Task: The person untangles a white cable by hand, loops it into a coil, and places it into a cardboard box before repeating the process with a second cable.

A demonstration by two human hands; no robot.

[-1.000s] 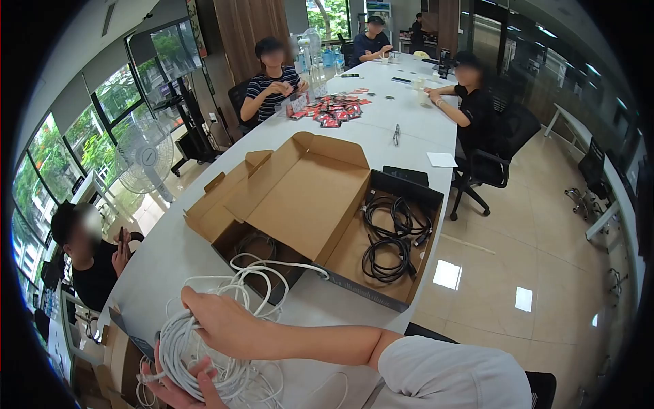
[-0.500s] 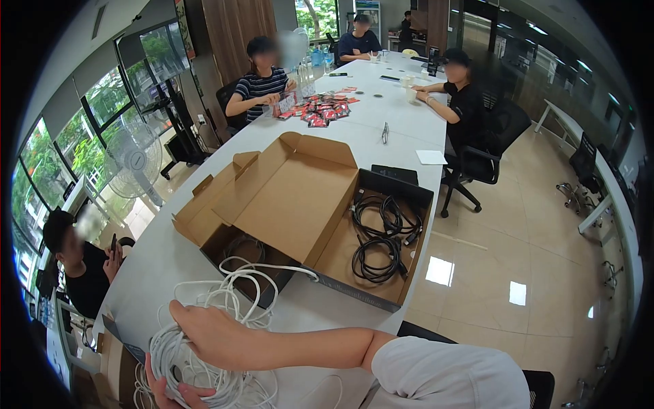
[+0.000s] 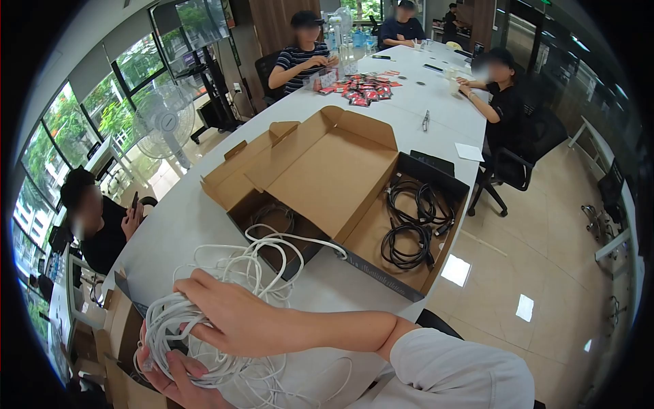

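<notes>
A thick coil of white cable (image 3: 162, 320) hangs between my two hands at the lower left. My right hand (image 3: 235, 312) grips its upper right side, with the thumb and fingers around the strands. From below, my left hand (image 3: 178, 379) holds the bottom of the loops, its fingers curled over them. Loose white strands spread over the table (image 3: 327, 303) beside the coil. One length runs up across the dark box (image 3: 272, 269) to the front corner of the neighbouring open box (image 3: 371, 273). In that open box lie coiled black cables (image 3: 407, 249).
An open cardboard lid (image 3: 334, 170) stands over the left box. Farther up the table are red packets (image 3: 364, 90), a white sheet (image 3: 469, 152) and several seated people. Another cardboard box (image 3: 119, 327) is at the lower left, below the table edge. A person with a phone (image 3: 135, 200) sits at left.
The camera view has shifted, so the table and boxes appear lower and farther right. My right hand's fingers have moved around the coil's strands, and both hands still hold it.
</notes>
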